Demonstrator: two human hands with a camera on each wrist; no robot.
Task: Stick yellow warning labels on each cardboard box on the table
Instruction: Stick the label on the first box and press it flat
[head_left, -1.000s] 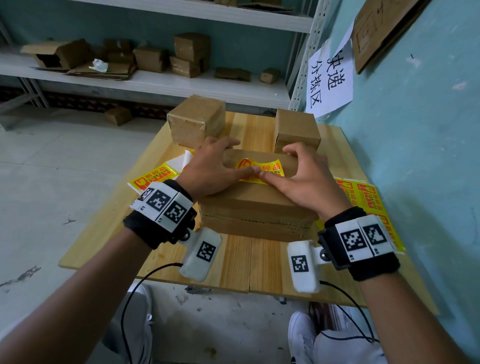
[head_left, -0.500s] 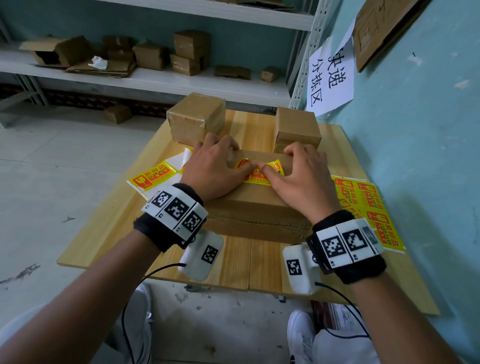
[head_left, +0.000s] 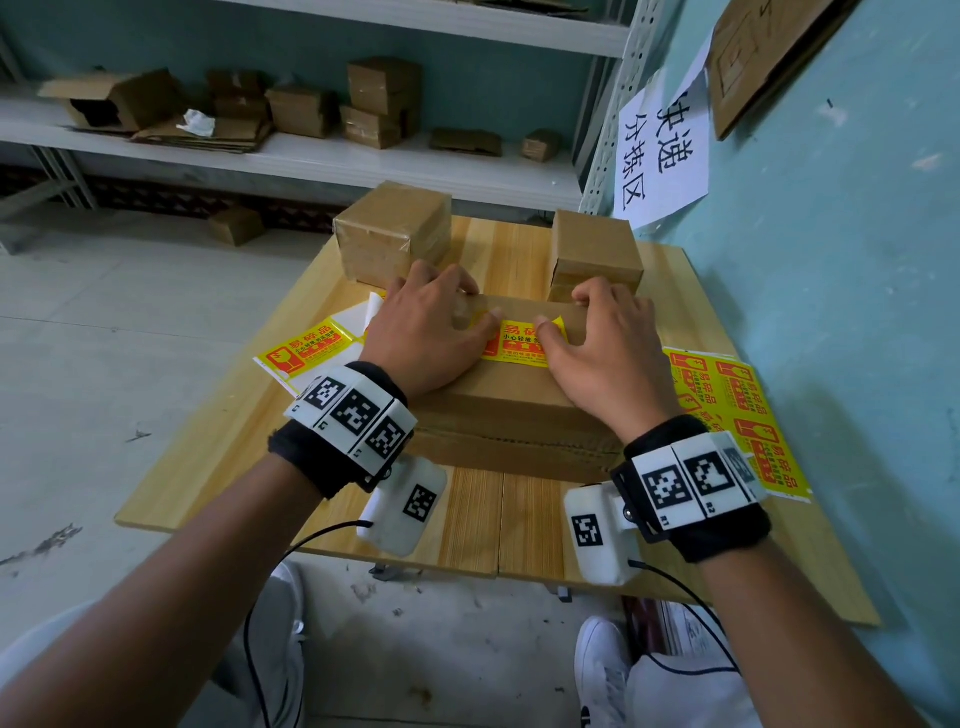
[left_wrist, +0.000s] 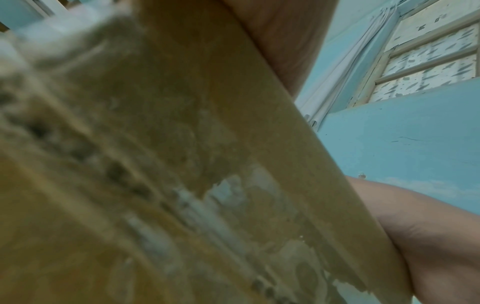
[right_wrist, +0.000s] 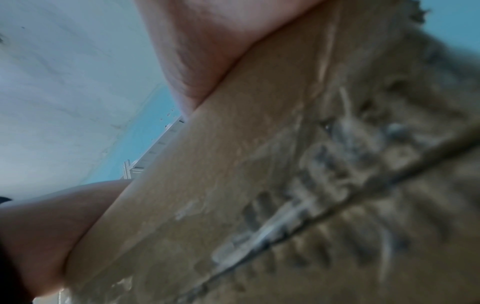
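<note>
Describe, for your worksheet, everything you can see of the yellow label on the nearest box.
The yellow label is a glossy rectangular sticker with red Chinese characters and small black print. It lies flat on top of the nearest cardboard box, towards its far edge. The left hand covers its left end, the right hand its right end, both thumbs pressing it down.

I read 易碎品 and 小心轻放 on the yellow warning label (head_left: 521, 340) stuck to the box, and 快递分拣区 on the white paper wall sign (head_left: 660, 156).
</note>
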